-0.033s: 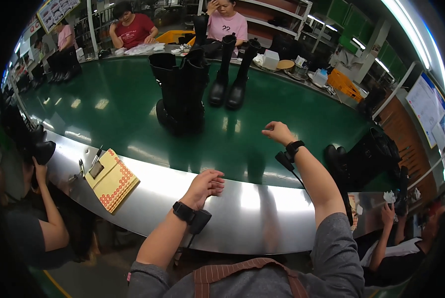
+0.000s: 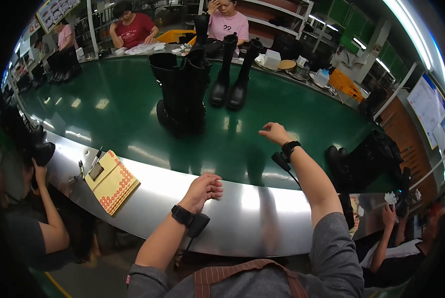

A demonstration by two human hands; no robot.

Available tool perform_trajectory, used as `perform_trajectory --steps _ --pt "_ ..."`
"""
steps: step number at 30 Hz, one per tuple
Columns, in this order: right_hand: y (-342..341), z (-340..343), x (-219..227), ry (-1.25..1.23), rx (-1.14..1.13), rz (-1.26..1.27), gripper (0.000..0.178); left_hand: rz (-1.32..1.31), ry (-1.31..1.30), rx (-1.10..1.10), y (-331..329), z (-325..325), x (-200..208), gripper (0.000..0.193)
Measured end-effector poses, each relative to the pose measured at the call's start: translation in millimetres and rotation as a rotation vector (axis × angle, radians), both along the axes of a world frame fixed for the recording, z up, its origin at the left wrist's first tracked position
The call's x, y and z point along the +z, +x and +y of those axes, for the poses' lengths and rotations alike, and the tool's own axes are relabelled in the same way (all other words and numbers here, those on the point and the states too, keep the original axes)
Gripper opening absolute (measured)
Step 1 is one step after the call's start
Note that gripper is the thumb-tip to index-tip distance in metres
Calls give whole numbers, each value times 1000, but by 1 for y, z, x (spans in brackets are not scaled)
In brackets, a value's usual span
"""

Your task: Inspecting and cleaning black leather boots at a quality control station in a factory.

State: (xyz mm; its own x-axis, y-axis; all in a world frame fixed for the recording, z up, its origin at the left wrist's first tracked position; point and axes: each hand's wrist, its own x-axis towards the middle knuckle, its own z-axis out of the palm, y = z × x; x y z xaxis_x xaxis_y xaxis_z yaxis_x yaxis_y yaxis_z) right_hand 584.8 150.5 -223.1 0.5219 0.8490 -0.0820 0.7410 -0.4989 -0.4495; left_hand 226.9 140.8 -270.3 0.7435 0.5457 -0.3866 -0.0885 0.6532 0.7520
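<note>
Over the metal edge strip of the bench, my left hand [image 2: 202,192] hovers with loosely curled fingers slightly apart and nothing visible in them. Farther out, my right hand [image 2: 277,133] hangs above the green bench top [image 2: 118,114], its fingers bent and its grip empty as far as I can see. Each wrist wears a black band with a small black box. Beyond my hands stands a group of tall black boots [image 2: 180,94], left of my right hand. Behind and to its right, a pair of slim black boots [image 2: 236,97] stands upright. Neither hand touches a boot.
A yellow patterned pad [image 2: 115,186] lies on the left of the metal strip [image 2: 232,228], with a pen [image 2: 97,155] beside it. More black boots [image 2: 369,156] rest at the right. Co-workers sit across the bench and at both sides. An orange crate [image 2: 345,84] stands far right.
My right hand has drifted slightly left. My left hand has shifted very little, and the boots stay where they were.
</note>
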Motion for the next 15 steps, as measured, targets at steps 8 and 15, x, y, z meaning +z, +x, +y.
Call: perform_trajectory --steps 8,15 --pt "-18 157 -61 202 -92 -38 113 -70 -89 -15 -13 0 -3 18" --pt "-1 240 -84 243 -285 6 129 -45 -129 -106 -12 -3 -3 19"
